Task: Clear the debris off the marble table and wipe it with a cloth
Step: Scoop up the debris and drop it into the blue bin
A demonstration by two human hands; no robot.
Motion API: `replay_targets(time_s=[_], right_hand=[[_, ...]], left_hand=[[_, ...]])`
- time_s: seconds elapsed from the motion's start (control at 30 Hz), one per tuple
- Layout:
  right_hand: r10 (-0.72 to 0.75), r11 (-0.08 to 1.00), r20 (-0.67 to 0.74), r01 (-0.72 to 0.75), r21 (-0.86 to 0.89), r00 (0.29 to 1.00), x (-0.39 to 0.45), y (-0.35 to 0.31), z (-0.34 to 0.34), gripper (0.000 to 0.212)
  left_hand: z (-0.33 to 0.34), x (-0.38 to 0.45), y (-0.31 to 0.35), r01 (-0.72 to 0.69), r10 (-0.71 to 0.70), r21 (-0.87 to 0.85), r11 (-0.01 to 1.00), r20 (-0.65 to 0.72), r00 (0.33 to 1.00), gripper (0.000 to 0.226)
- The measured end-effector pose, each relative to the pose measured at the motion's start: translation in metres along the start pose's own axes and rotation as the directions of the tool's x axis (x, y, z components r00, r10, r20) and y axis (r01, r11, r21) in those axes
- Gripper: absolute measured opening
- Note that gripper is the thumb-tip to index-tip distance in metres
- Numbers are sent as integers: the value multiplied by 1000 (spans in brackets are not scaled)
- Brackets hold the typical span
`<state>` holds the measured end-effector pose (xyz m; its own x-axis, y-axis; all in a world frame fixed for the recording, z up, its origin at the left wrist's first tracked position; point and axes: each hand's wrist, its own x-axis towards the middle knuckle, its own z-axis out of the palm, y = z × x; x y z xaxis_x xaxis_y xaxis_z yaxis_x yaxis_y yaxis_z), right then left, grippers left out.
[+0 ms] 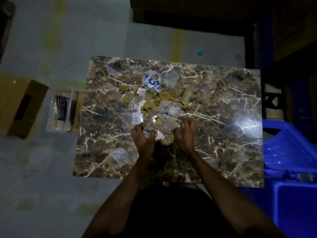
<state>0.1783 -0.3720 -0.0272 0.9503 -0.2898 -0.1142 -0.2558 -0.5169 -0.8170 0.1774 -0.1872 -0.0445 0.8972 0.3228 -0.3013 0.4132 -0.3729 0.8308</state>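
Both hands (144, 137) (186, 133) cup the debris (161, 107) pile's near edge, fingers curled.

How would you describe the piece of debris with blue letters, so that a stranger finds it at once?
Start at the marble table and look at the debris pile in its middle. At the pile's far end lies the white wrapper. It alone bears large blue letters; its neighbours are clear plastic and brown cardboard scraps.

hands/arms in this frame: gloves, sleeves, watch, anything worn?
Nothing worn that shows. The left hand and right hand are bare, with no gloves. Both forearms are uncovered to the bottom edge of the head view, with no sleeve cuffs, watch or bands visible. Light is dim, so small rings can't be ruled out. Dark clothing shows at the body between the arms.
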Motion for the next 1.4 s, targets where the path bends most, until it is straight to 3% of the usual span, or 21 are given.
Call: replay_targets(time_s=[0.07,0.13,0.33,0.5,0.6,0.7,0.87,0.97,1.1,1.23,1.4], right_hand=[[-26,1000,12,26,18,1000,0,-18,9,39],[-37,998,29,36,46,999,4,-33,21,41],[82,985,73,-92,143,994,18,-53,69,46],[240,891,94,-258,374,966,5,-64,84,40],[284,875,128,-311,372,950,-2,-72,95,44],[307,862,113,-326,388,945,-7,-74,99,49],[281,864,56,-278,419,958,-10,-83,93,36],[286,837,45,-273,473,957,-10,-93,91,33],[279,815,55,-266,515,959,-18,-107,83,30],[195,862,44,-193,469,980,-23,-115,78,32],[232,825,-5,-194,530,973,-29,-130,67,26]], left_hand=[[-8,11,2,-25,17,-69,997,-116,993,42],[-13,25,8,2,-21,-135,991,-141,990,46],[13,42,11,33,-10,-263,964,88,996,57],[24,30,19,223,-156,-424,878,187,970,57],[24,28,26,276,-170,-489,827,250,953,59],[23,26,25,309,-195,-495,812,269,943,58],[17,28,33,366,-228,-556,746,304,925,48],[10,25,40,306,-175,-588,748,270,947,56],[-2,18,53,220,-88,-585,781,247,965,42],[-10,17,59,141,-28,-552,822,207,978,39],[-23,2,84,102,51,-570,815,247,968,36]])
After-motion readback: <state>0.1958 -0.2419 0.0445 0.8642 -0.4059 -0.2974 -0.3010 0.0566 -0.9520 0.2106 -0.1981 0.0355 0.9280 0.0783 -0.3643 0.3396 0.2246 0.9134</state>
